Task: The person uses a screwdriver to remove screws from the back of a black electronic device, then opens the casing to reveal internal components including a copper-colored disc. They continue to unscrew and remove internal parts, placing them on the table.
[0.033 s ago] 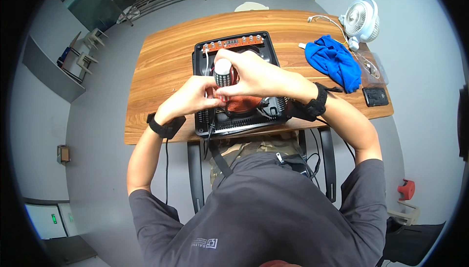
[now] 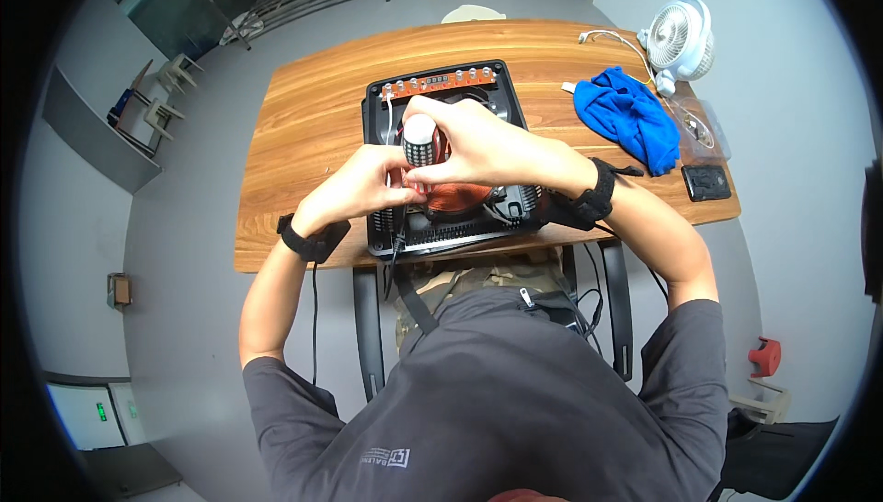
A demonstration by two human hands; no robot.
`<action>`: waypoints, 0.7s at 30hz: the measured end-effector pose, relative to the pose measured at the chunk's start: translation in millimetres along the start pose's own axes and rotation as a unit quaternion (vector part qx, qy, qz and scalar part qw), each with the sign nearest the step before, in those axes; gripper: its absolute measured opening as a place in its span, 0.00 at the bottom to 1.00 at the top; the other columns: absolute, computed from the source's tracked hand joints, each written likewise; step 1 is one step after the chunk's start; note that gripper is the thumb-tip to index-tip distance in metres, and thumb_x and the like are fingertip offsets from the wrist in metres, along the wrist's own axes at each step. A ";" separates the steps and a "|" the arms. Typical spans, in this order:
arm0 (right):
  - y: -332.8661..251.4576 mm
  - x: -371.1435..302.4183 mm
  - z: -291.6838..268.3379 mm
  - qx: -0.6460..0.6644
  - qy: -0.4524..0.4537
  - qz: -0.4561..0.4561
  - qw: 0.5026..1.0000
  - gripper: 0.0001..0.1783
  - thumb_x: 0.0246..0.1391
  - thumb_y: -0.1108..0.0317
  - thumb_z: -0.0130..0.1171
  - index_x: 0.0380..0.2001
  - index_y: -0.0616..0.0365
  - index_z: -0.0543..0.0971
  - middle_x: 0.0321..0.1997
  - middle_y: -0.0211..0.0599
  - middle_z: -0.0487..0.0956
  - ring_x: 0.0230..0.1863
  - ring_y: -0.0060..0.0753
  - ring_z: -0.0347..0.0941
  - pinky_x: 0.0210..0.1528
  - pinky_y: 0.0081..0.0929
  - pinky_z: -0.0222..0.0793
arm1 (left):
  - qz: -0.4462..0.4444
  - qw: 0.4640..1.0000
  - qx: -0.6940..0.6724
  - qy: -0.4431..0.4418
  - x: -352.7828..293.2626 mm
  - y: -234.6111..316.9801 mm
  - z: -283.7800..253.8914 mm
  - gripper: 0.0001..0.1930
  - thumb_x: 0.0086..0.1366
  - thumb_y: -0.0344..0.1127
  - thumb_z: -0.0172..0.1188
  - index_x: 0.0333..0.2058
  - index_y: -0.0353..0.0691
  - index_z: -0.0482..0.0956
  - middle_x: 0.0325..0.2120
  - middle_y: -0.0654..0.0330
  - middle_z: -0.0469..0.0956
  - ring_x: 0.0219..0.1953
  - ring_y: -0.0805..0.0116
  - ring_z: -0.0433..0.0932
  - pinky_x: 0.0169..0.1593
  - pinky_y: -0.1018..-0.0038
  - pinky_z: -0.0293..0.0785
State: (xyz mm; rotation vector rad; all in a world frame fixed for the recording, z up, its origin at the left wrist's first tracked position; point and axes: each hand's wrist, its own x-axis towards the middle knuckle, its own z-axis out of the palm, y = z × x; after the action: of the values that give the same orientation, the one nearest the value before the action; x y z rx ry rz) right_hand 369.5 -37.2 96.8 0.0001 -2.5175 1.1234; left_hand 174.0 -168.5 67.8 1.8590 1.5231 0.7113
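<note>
An opened black appliance case (image 2: 382, 125) lies flat on the wooden table (image 2: 303, 134), showing a copper coil (image 2: 455, 197) inside and an orange circuit strip (image 2: 441, 84) along its far edge. My right hand (image 2: 487, 143) grips a screwdriver (image 2: 419, 141) by its black-and-white gridded handle and holds it upright over the coil. My left hand (image 2: 363, 188) comes in from the left, its fingertips pinched around the tool's lower end just above the coil. The tip itself is hidden by my fingers. Both wrists wear black bands.
A crumpled blue cloth (image 2: 630, 116) lies to the right of the case. Beyond it are a white desk fan (image 2: 681, 38), a white cable (image 2: 607, 38), a clear plastic bag (image 2: 704, 130) and a small black square device (image 2: 706, 182) near the right edge.
</note>
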 end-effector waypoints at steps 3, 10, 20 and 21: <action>-3.5 0.6 1.4 0.011 -0.015 -0.001 1.000 0.27 0.50 0.60 0.74 0.46 0.60 0.72 0.33 0.48 0.83 0.35 0.46 0.84 0.37 0.34 0.78 | -0.008 0.999 0.046 0.000 -4.0 -5.7 5.3 0.13 0.57 0.34 0.74 0.36 0.33 0.82 0.25 0.55 0.82 0.27 0.73 0.78 0.35 0.73 0.75; 1.1 -0.1 3.0 -0.014 -0.001 -0.031 0.999 0.27 0.50 0.60 0.74 0.46 0.60 0.71 0.33 0.47 0.82 0.36 0.46 0.84 0.37 0.34 0.78 | 0.026 0.999 0.037 0.006 -0.7 6.4 5.6 0.14 0.57 0.37 0.73 0.35 0.33 0.81 0.22 0.59 0.77 0.25 0.73 0.72 0.33 0.73 0.72; 1.9 -3.1 -3.8 -0.018 -0.009 -0.030 0.999 0.26 0.51 0.59 0.73 0.45 0.60 0.71 0.31 0.47 0.82 0.35 0.47 0.83 0.36 0.37 0.77 | 0.024 0.998 0.058 0.019 3.4 10.7 7.2 0.13 0.58 0.33 0.75 0.36 0.34 0.80 0.23 0.65 0.79 0.26 0.78 0.74 0.33 0.76 0.72; 2.8 -3.8 -3.5 -0.027 -0.003 -0.040 0.999 0.26 0.51 0.59 0.73 0.45 0.60 0.71 0.29 0.46 0.82 0.34 0.46 0.84 0.35 0.36 0.77 | 0.019 0.998 0.053 0.021 4.0 11.0 7.0 0.13 0.58 0.34 0.75 0.35 0.34 0.80 0.24 0.65 0.79 0.26 0.78 0.74 0.32 0.76 0.72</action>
State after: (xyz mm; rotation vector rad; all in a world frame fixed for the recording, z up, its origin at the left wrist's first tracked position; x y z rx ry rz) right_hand 373.8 -33.4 95.6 0.0897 -2.5286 1.0250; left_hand 187.0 -167.0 71.6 1.9670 1.5846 0.7021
